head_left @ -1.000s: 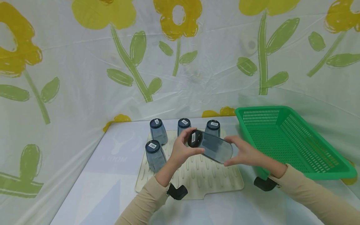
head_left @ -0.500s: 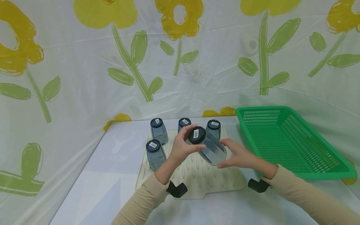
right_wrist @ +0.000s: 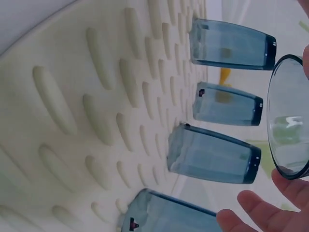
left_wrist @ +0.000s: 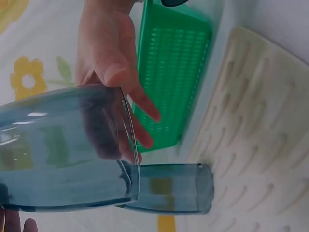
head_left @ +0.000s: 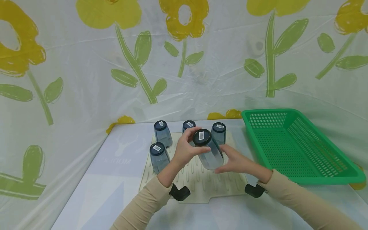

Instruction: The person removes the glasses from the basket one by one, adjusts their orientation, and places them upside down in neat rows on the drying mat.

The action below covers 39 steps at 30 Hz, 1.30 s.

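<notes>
A blue-grey drinking glass (head_left: 212,157) is held above the drying mat (head_left: 195,188), tilted, with its dark labelled base up and its rim low to the right. My left hand (head_left: 186,149) grips it near the base, thumb in front and fingers behind. At the rim end, my right hand (head_left: 237,161) holds it between thumb and fingers. In the right wrist view the open rim of the held glass (right_wrist: 288,121) faces the mat, right-hand fingers (right_wrist: 263,210) at its edge. Upside-down glasses stand on the mat: front left (head_left: 159,159), back left (head_left: 163,135), back middle (head_left: 188,125) and back right (head_left: 219,134).
A green plastic basket (head_left: 299,150) with slotted walls stands on the table right of the mat. A flower-printed curtain (head_left: 212,86) hangs behind the white table (head_left: 109,179). Each wrist carries a small black camera mount.
The held glass has turned from nearly sideways to steeper, its rim swinging down and left. My right hand has moved left with the rim; my left hand stays nearly in place.
</notes>
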Tool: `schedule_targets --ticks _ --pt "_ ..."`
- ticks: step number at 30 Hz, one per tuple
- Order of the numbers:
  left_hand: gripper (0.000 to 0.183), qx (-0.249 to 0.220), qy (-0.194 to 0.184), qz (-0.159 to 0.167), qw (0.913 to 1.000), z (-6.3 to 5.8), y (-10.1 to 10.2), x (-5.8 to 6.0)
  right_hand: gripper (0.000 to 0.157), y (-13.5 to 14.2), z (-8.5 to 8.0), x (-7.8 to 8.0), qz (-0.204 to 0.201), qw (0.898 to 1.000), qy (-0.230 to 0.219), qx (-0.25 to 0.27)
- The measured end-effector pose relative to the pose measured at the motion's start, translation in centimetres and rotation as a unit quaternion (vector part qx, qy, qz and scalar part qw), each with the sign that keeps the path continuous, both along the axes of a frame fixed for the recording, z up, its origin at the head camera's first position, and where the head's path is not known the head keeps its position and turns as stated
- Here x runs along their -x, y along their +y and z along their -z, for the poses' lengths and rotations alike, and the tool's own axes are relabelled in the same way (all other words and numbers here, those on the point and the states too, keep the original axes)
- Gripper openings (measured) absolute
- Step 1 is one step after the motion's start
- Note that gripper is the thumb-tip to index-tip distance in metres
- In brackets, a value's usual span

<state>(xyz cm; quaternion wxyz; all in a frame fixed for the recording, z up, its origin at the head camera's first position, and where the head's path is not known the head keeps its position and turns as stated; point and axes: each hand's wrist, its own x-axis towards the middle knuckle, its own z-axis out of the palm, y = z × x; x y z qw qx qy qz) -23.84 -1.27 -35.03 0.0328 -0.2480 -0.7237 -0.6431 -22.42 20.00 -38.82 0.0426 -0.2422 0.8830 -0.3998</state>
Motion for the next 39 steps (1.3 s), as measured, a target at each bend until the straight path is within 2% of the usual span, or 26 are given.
schedule_targets --ticks 3,5,11,13,17,22,27,31,39 --pt "0.067 0.005 0.000 -0.009 0.9999 0.0 -0.1 0.0 0.073 -0.5 0.3 0.2 -0.009 1.000 -0.008 0.012" --pt "0.066 0.007 -0.002 -0.014 0.9999 0.0 -0.2 0.0 0.075 -0.5 0.4 0.1 -0.001 1.000 -0.017 0.001" --pt "0.066 0.010 -0.015 -0.027 0.9995 0.5 -0.6 0.1 0.085 -0.3 0.5 -0.2 0.055 0.996 -0.032 -0.060" --pt "0.066 0.010 -0.020 -0.034 0.9992 0.7 -0.8 0.2 0.084 -0.2 0.6 -0.2 0.072 0.994 -0.017 -0.078" --pt "0.067 0.013 -0.030 -0.047 0.9984 1.2 -1.1 0.3 0.080 0.2 1.1 -0.2 0.099 0.988 0.044 -0.113" --pt "0.065 0.021 -0.040 -0.067 0.9967 2.0 -1.4 0.7 0.077 0.7 1.8 -0.4 0.130 0.971 0.121 -0.161" --pt "0.066 0.029 -0.044 -0.085 0.9950 3.3 -1.5 1.4 0.075 1.1 2.5 -0.4 0.150 0.952 0.178 -0.201" --pt "0.069 0.033 -0.047 -0.095 0.9938 4.5 -1.6 1.8 0.072 1.4 2.9 -0.4 0.168 0.942 0.192 -0.218" --pt "0.069 0.022 -0.055 -0.113 0.9918 5.8 -1.7 1.9 0.073 1.8 4.0 -0.3 0.187 0.933 0.187 -0.245"
